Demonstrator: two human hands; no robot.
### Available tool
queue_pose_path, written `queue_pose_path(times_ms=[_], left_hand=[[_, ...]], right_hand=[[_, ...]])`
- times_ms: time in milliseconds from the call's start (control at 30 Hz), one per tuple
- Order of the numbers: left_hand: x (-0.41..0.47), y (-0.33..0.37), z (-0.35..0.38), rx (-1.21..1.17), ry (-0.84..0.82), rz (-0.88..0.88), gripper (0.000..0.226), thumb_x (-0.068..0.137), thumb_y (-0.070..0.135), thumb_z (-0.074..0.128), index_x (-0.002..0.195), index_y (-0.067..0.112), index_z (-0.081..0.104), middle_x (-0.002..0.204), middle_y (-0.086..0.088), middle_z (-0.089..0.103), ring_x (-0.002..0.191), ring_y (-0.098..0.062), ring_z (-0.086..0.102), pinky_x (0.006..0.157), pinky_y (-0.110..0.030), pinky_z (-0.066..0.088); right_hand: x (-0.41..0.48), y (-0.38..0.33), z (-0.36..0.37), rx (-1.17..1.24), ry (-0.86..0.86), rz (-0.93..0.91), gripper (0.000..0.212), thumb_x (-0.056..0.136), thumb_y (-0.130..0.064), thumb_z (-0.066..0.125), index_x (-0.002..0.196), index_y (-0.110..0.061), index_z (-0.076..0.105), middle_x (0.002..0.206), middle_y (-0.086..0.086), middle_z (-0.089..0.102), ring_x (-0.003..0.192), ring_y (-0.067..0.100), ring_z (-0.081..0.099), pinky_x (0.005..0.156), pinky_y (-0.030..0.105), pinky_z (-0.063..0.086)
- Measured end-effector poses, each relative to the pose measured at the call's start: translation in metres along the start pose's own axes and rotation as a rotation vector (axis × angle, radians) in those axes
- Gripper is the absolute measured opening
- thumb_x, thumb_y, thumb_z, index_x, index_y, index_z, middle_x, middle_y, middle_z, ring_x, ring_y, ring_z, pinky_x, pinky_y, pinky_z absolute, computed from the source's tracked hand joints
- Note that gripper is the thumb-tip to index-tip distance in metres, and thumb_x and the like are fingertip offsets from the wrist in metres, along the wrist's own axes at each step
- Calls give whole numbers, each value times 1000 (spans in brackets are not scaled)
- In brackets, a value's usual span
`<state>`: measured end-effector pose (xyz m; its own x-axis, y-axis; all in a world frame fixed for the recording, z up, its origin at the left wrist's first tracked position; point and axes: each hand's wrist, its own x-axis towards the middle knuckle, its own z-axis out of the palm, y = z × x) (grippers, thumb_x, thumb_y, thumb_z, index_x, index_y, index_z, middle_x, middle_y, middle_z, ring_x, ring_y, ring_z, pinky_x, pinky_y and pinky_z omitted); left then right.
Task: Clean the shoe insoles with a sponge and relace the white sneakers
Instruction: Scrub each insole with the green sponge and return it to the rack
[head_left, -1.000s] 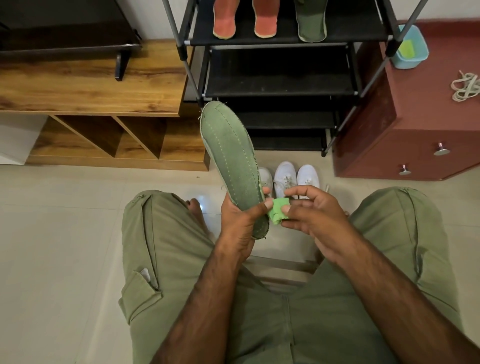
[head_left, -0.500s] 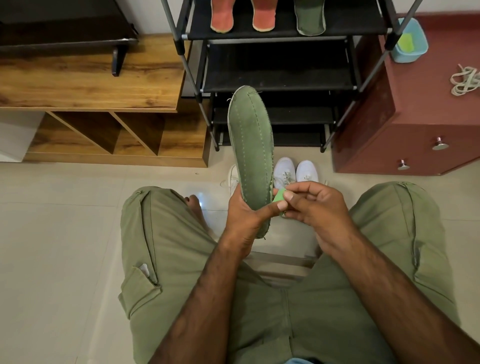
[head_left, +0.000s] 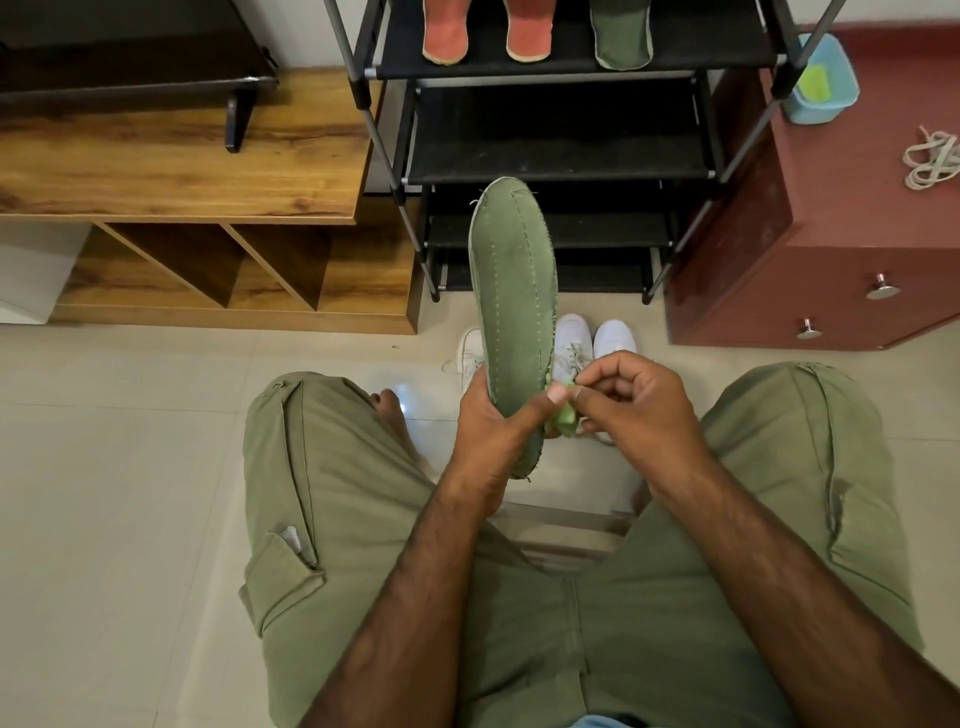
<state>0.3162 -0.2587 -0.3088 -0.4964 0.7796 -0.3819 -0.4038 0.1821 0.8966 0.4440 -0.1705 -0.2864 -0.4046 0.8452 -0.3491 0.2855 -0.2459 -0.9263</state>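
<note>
While the left hand (head_left: 493, 434) has its grip clamped round the lower end of the green insole (head_left: 514, 301), held upright between the knees, the right hand (head_left: 636, 405) pinches the green sponge (head_left: 567, 420) against the insole's right edge. White sneakers (head_left: 615, 338) sit on the floor (head_left: 104, 467) just behind, before the shoe rack (head_left: 550, 150).

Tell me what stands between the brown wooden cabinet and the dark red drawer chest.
In the head view, a black metal shoe rack stands between the brown wooden cabinet and the dark red drawer chest.
</note>
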Motion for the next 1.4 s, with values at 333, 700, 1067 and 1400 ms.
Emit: queue_pose_path(times_ms=[333, 700, 1067, 1400], left_hand=[[6, -9, -3, 37, 64, 8, 36, 88, -10, 71, 118, 9, 64, 103, -9, 76, 88, -20, 73, 70, -33, 60], [5, -4, -2, -146, 50, -32, 43, 87, -6, 74, 127, -1, 59, 108, -20, 74, 91, -32, 72, 66, -39, 60], [4, 2, -13, -427, -109, -312, 53, 92, 21, 55, 140, -2, 55, 117, -21, 70, 101, -35, 69, 69, -43, 61], [9, 3, -19, -488, -204, -337, 56, 67, 8, 49, 120, -1, 63, 99, -15, 63, 83, -28, 61, 56, -36, 58]], right_hand=[[3, -1, -9, -4, -161, 51, 16, 93, 4, 68, 96, -11, 63, 81, 10, 73, 74, 20, 68, 68, 34, 59], [-5, -4, -9, 29, -256, 72, 14, 87, -1, 77, 93, -14, 79, 101, 7, 77, 90, 21, 75, 77, 37, 63], [5, -12, -16, -91, -10, -179, 48, 91, 11, 64, 115, -29, 76, 112, 6, 75, 80, 23, 75, 72, 37, 61], [-8, -14, 9, -1037, -153, -692, 51, 89, -3, 58, 139, -12, 61, 148, 5, 56, 131, 24, 57, 103, 43, 53]])
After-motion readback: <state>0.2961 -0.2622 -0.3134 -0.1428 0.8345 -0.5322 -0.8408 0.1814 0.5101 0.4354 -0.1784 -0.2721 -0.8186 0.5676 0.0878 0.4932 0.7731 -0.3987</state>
